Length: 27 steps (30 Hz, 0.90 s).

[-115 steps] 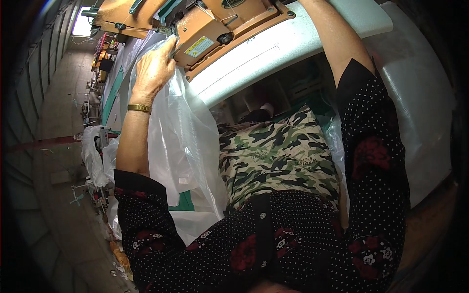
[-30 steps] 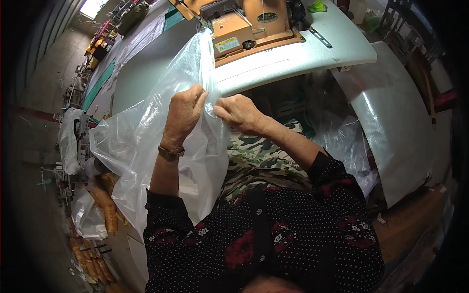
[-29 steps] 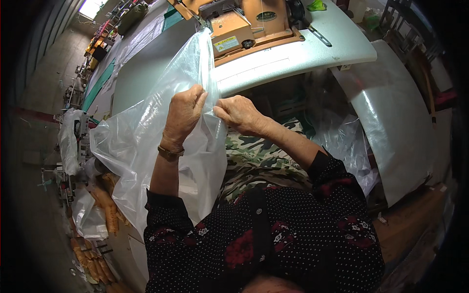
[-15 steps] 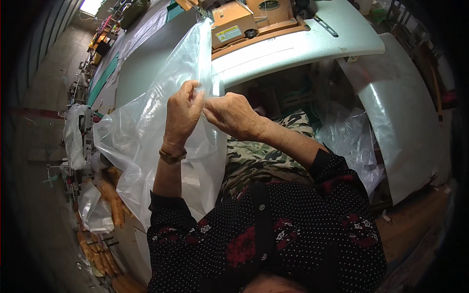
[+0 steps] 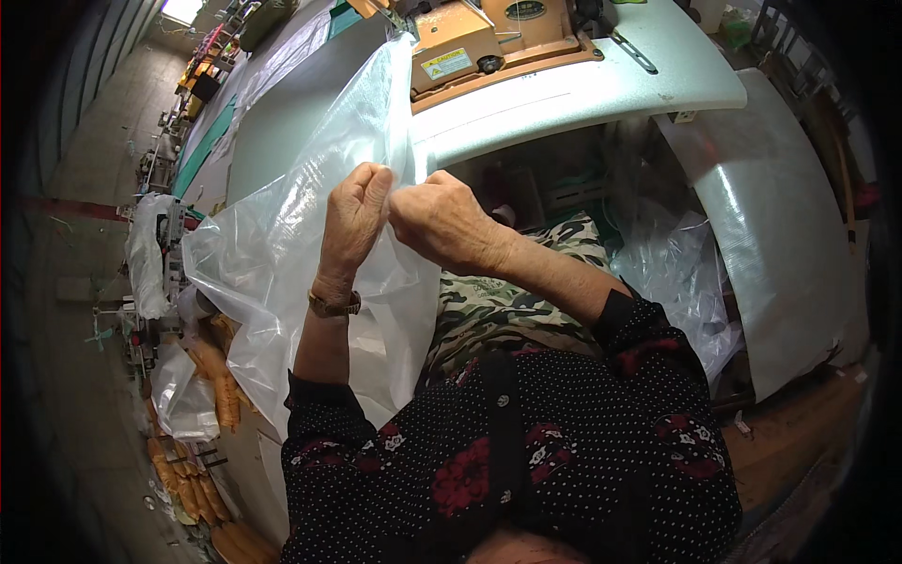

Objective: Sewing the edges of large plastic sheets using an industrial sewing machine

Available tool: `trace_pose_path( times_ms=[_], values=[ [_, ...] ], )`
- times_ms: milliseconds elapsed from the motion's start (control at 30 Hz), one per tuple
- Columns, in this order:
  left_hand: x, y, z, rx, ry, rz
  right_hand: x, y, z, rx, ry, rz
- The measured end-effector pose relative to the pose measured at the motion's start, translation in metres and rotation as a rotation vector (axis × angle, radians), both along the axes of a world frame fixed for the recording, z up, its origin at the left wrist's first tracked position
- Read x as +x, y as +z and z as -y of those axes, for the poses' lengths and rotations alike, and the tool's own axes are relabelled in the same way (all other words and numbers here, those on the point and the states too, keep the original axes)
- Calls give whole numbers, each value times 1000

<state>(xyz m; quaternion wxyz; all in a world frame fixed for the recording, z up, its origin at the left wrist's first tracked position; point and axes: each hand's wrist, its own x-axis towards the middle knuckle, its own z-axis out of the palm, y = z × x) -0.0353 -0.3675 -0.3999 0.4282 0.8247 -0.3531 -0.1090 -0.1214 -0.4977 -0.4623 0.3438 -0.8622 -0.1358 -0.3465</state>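
A large translucent plastic sheet (image 5: 268, 263) hangs in folds from an orange sewing machine (image 5: 458, 52) down across my left side. Its narrow gathered top reaches the left end of the machine. My left hand (image 5: 354, 221) pinches the sheet's right edge, fingers closed, a watch on the wrist. Close beside it, my right hand (image 5: 446, 224) is curled in a fist on the same edge. The fingertips of both hands are partly hidden in the plastic.
The machine stands on a pale worktable (image 5: 573, 94) with a curved front edge. Under it, camouflage cloth (image 5: 517, 305) covers my lap. Crumpled clear plastic (image 5: 672, 282) lies to the right, beside a pale sheet-covered panel (image 5: 780, 226). More machine parts (image 5: 169, 254) line the left.
My right fist has turned slightly and sits tighter on the edge. The left fingers have closed a little more. The view has shifted slightly; the sheet hangs nearly as before.
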Motion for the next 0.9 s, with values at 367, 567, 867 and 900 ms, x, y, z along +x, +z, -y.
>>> trace_pose_path(
  times_ms=[367, 567, 867, 900],
  values=[
    [-13, 27, 6, 192, 24, 908, 29, -67, -7, 668, -318, -169],
    [-27, 48, 34, 113, -110, 616, 95, -37, -85, 321, 520, -647],
    [-19, 20, 26, 526, -266, 870, 107, -58, -50, 537, 486, 130],
    [-17, 14, 22, 511, -260, 886, 100, -62, -33, 715, 394, 37]
  ],
)
